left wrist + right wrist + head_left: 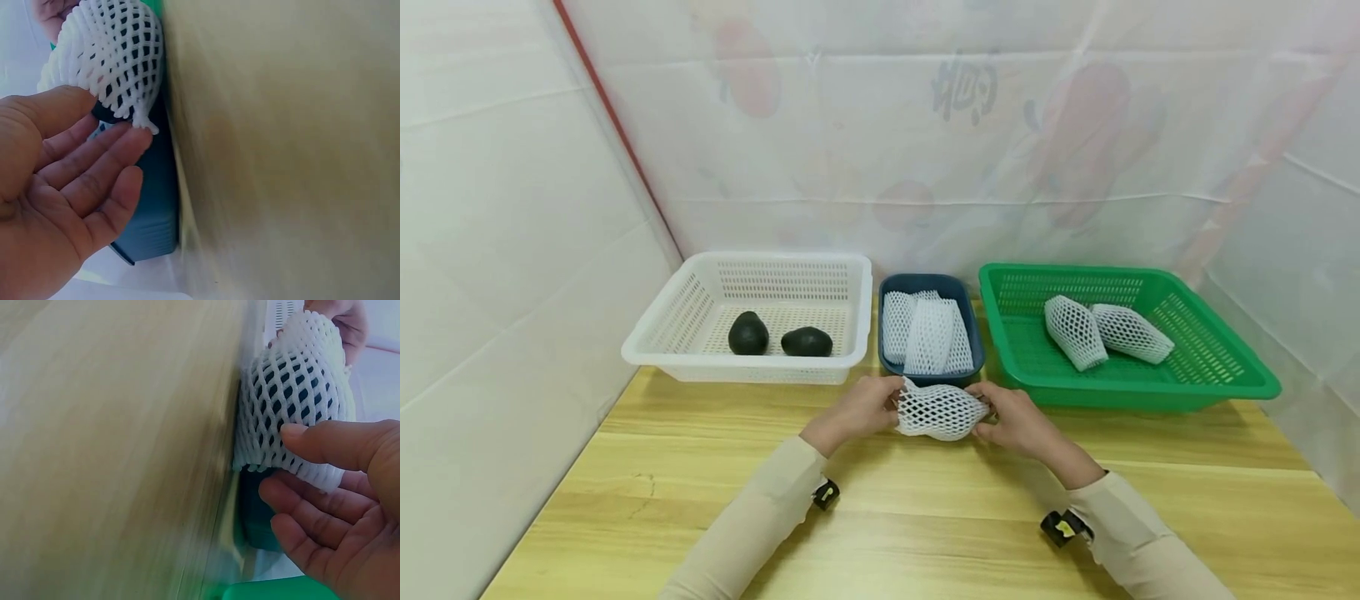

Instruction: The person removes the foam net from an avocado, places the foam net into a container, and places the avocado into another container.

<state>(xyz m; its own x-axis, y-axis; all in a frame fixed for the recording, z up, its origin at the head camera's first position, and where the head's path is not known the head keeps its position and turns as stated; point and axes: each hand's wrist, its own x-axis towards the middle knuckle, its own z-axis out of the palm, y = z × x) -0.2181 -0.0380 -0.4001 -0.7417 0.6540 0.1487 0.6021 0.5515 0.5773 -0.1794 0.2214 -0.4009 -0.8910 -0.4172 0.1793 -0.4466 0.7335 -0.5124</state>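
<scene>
Both hands hold a white foam net sleeve (942, 412) above the wooden table, in front of the blue bin. A dark avocado (105, 114) sits inside it, showing through the mesh and at the opening on the left. My left hand (868, 406) pinches the rim of that opening between thumb and fingers. At the opposite end, my right hand (1017, 421) grips the sleeve, its thumb lying on the mesh and fingers underneath in the right wrist view. Several flat foam net sleeves (929, 333) lie in the blue bin (973, 333).
At left, a white basket (673, 362) holds two bare dark avocados, one avocado (748, 333) and another avocado (807, 342). The green basket (1120, 396) at right contains two net-covered pieces (1075, 332). A white sheet (820, 150) hangs behind the wooden table (925, 533).
</scene>
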